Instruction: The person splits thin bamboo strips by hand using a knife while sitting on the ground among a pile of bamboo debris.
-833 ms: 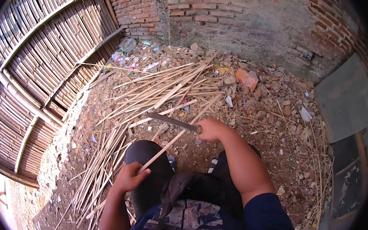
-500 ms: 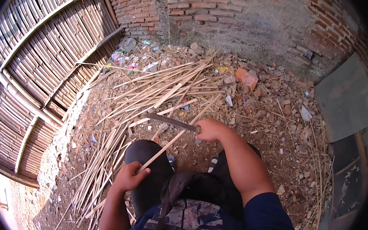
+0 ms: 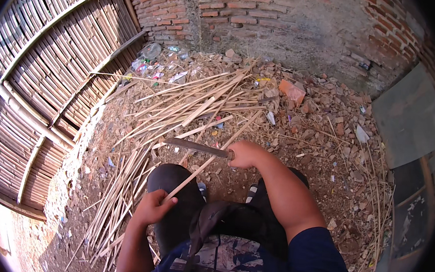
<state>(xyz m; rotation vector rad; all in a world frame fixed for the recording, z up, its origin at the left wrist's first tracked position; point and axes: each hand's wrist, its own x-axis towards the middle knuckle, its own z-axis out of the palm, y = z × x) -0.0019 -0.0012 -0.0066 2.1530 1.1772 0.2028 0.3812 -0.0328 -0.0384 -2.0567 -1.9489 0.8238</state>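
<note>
Closed round the near end of a long pale bamboo strip (image 3: 200, 170), my left hand (image 3: 153, 208) rests by my left knee. The strip slants up and away to the right, its far part reaching over the littered ground. My right hand (image 3: 243, 154) grips a machete (image 3: 196, 146) by its handle, which the fingers mostly cover. Its long dark blade points left and lies across the strip, just beside the fist. Whether the edge touches the strip I cannot tell.
Many cut bamboo strips (image 3: 194, 106) lie in a loose pile ahead and to my left. A bamboo-slat wall (image 3: 65, 57) stands left, a brick wall (image 3: 287, 29) at the back. Rubble surrounds an orange brick (image 3: 292, 92). A grey panel (image 3: 408, 118) leans at right.
My right hand and the machete have shifted slightly left, so the blade reaches farther past the strip. My left hand and the strip have stayed put.
</note>
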